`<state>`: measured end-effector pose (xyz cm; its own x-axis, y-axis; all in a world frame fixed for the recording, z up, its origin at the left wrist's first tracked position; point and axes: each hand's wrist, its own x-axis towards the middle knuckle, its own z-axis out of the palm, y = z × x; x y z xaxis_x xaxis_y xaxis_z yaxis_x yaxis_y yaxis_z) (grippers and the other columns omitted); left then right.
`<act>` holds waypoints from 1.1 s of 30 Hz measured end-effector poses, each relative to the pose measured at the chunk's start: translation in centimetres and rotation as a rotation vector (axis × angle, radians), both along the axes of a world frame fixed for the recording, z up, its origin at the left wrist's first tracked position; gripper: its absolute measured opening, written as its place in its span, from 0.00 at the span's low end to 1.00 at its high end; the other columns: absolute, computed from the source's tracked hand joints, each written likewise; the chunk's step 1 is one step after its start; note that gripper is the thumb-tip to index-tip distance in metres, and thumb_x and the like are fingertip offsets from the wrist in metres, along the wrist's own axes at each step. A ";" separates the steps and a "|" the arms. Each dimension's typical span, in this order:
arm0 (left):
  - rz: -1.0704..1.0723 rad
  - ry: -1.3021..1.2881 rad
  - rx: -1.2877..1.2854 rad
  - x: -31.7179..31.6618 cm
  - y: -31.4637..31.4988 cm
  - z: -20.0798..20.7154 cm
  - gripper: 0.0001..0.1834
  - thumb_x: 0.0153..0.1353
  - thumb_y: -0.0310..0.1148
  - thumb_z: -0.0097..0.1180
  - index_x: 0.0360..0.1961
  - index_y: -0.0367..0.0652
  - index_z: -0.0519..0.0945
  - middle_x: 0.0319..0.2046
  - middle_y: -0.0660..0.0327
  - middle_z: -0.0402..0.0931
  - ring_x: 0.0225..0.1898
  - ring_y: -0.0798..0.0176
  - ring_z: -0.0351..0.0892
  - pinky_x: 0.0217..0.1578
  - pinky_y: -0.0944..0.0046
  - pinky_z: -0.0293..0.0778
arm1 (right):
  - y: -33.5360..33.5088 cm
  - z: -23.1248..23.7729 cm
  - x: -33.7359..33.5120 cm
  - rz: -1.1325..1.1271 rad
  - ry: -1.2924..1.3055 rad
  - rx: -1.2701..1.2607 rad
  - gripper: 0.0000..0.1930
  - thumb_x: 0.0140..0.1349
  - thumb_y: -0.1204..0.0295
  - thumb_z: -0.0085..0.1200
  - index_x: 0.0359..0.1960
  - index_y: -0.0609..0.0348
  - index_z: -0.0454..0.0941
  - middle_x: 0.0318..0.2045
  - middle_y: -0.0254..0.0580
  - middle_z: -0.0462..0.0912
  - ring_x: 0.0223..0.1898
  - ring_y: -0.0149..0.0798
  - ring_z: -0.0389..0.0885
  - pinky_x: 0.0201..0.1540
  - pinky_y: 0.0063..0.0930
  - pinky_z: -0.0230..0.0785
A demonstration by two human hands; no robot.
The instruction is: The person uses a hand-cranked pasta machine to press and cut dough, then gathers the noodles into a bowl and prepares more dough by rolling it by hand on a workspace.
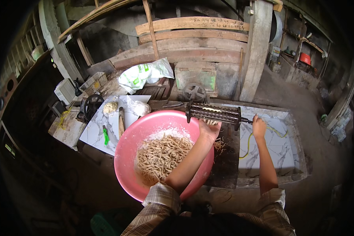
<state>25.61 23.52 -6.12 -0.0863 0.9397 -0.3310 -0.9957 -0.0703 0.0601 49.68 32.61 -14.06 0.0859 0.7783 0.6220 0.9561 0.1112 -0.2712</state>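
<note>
My left hand (209, 131) reaches across the bowl, palm turned up, just under a dark metal noodle machine (214, 113) with a ridged roller. Pale noodle strands (211, 122) show between the machine and that palm; the fingertips are partly hidden. To the right, my right hand (259, 126) is closed around the crank handle (246, 120) at the machine's end. Below my left forearm, a wide pink bowl (124, 157) holds a heap of floured noodles (161, 155), with loose white flour along its far inside. Several stray noodles (220, 145) lie on the dark surface under the machine.
Left of the bowl, a marble-patterned board (94, 131) carries a green-handled knife (106, 135), a wooden stick (121, 121), a dough lump (110, 107) and a plastic bag (139, 107). A yellow cord (248, 144) crosses the tiled basin at right. Behind lies a white sack (147, 74).
</note>
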 end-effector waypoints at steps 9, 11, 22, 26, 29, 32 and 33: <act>-0.028 0.018 -0.018 -0.3 0.6 -1.8 0.17 0.67 0.37 0.33 0.43 0.43 0.75 0.41 0.61 0.79 0.44 0.60 0.77 0.47 0.56 0.73 | -18.5 5.6 -0.2 0.160 0.180 -0.165 0.25 0.66 0.64 0.42 0.12 0.65 0.73 0.14 0.61 0.73 0.17 0.62 0.72 0.26 0.48 0.66; -0.005 0.022 -0.017 -2.2 0.8 -3.1 0.17 0.67 0.36 0.33 0.43 0.44 0.75 0.41 0.61 0.79 0.43 0.60 0.77 0.47 0.56 0.73 | -20.8 10.3 -1.4 0.212 0.145 -0.062 0.24 0.65 0.65 0.44 0.11 0.65 0.71 0.13 0.59 0.70 0.16 0.60 0.69 0.25 0.46 0.63; -0.155 0.045 -0.039 -3.6 -2.3 -5.6 0.17 0.69 0.40 0.34 0.36 0.39 0.72 0.33 0.56 0.76 0.31 0.59 0.76 0.35 0.59 0.79 | -17.7 18.6 -2.6 0.021 0.108 0.227 0.19 0.63 0.67 0.50 0.17 0.67 0.72 0.15 0.52 0.72 0.20 0.52 0.68 0.26 0.42 0.60; -0.132 0.332 -0.289 -5.2 -7.1 -1.6 0.18 0.68 0.42 0.35 0.38 0.39 0.72 0.34 0.56 0.75 0.35 0.59 0.75 0.38 0.61 0.77 | -20.5 17.6 -5.3 0.210 0.021 0.597 0.05 0.61 0.76 0.48 0.28 0.64 0.71 0.27 0.45 0.69 0.30 0.45 0.66 0.35 0.37 0.60; -0.233 0.637 -0.332 -8.6 -10.2 0.2 0.16 0.66 0.44 0.36 0.38 0.48 0.74 0.35 0.59 0.75 0.36 0.61 0.73 0.43 0.58 0.70 | -23.8 13.0 -11.2 0.668 0.526 0.270 0.04 0.62 0.77 0.47 0.29 0.61 0.71 0.27 0.42 0.71 0.31 0.39 0.70 0.38 0.33 0.62; -0.268 0.665 -0.104 -12.4 -12.1 1.3 0.17 0.67 0.44 0.31 0.39 0.51 0.73 0.35 0.64 0.74 0.39 0.64 0.71 0.42 0.58 0.68 | -23.9 7.7 -18.5 0.979 1.215 -0.768 0.18 0.70 0.61 0.42 0.54 0.60 0.62 0.45 0.49 0.74 0.45 0.40 0.76 0.45 0.33 0.70; -0.251 0.716 -0.030 -13.2 -13.1 2.5 0.12 0.65 0.39 0.36 0.39 0.47 0.72 0.35 0.61 0.74 0.39 0.63 0.70 0.43 0.59 0.68 | -23.7 8.1 -20.3 1.006 1.498 -1.150 0.27 0.69 0.55 0.41 0.61 0.61 0.53 0.52 0.55 0.68 0.49 0.47 0.75 0.52 0.38 0.70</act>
